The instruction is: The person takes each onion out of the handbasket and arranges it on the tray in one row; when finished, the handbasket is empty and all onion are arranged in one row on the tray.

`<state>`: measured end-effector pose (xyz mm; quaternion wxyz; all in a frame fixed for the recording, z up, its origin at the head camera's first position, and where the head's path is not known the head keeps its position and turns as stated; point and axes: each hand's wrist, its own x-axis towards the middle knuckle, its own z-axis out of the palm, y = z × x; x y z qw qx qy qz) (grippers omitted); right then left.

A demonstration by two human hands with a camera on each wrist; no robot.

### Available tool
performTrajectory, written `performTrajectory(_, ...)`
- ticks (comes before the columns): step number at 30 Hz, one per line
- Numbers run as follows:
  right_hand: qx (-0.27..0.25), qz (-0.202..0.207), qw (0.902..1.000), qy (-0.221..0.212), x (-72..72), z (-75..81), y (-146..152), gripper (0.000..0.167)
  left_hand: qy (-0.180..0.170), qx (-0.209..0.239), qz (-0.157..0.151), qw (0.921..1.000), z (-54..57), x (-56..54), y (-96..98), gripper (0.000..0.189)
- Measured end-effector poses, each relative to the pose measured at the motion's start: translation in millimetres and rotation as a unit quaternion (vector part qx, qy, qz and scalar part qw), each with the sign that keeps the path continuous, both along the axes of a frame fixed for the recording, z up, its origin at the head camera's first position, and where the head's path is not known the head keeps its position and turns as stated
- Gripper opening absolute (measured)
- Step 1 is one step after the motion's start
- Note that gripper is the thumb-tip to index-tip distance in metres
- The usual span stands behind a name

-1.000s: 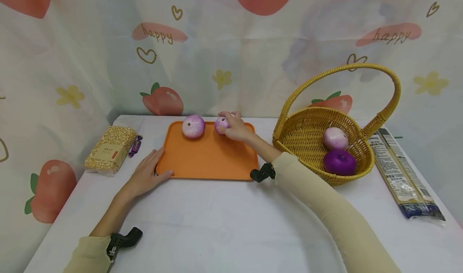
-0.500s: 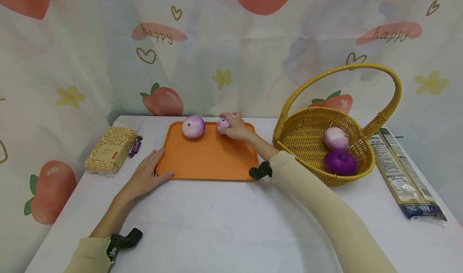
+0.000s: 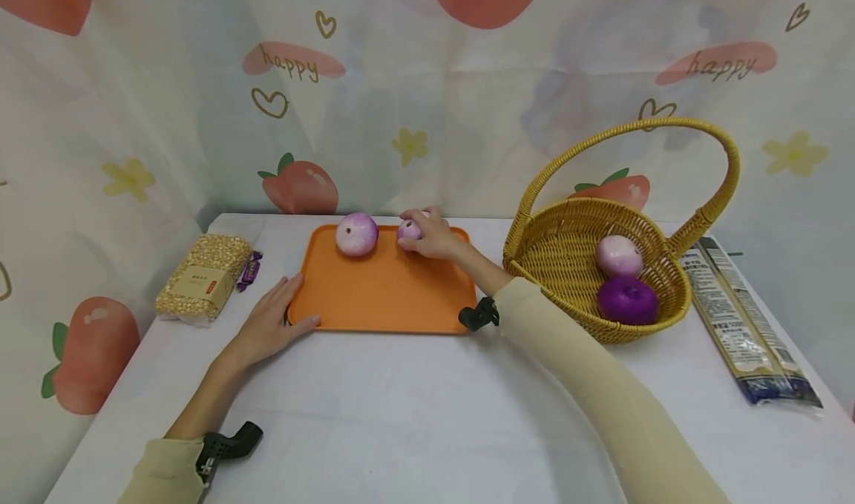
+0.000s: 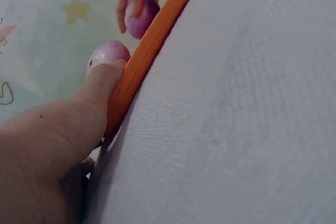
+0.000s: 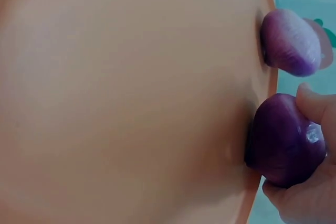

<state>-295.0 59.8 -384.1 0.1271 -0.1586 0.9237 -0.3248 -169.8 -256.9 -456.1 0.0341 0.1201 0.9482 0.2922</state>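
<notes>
An orange tray [image 3: 384,296] lies on the white table. At its left side rests my left hand [image 3: 270,327], fingers stretched along the edge and thumb at the near corner; in the left wrist view the thumb [image 4: 102,82] lies against the rim. My right hand [image 3: 434,238] grips a purple onion [image 3: 409,229] from above at the tray's back right. Thumb and fingers curl round this onion [image 5: 286,140] in the right wrist view, where it sits at the tray surface. A second, paler onion [image 3: 357,234] stands to its left on the tray.
A yellow wicker basket [image 3: 554,259] with a tall handle stands on the right, holding a pale onion [image 3: 618,256] and a dark purple onion [image 3: 627,300]. Beside it lies a long flat packet [image 3: 748,326]. On the left are a bag of yellow grains [image 3: 203,277] and a purple-wrapped candy [image 3: 250,271].
My right hand keeps its grip on the onion, with only a slight shift of hand and forearm. The left hand, tray and basket stay in place.
</notes>
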Motion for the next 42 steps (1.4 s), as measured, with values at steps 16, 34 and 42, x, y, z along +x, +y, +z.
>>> performTrajectory(16,0.071,0.023,0.9953,0.062,-1.6,-9.0,0,0.062,-0.014,-0.009,0.006,0.9998,4.8,0.1,2.6,0.093)
performTrajectory(34,0.051,0.032,0.996,0.066,-0.9,-8.2,3,0.073,-0.016,-0.006,0.005,0.9998,3.4,0.3,1.2,0.092)
performTrajectory(42,0.06,0.028,0.9948,0.078,0.7,-7.8,4,0.081,-0.006,-0.005,0.0,1.0,1.5,0.3,0.9,0.092)
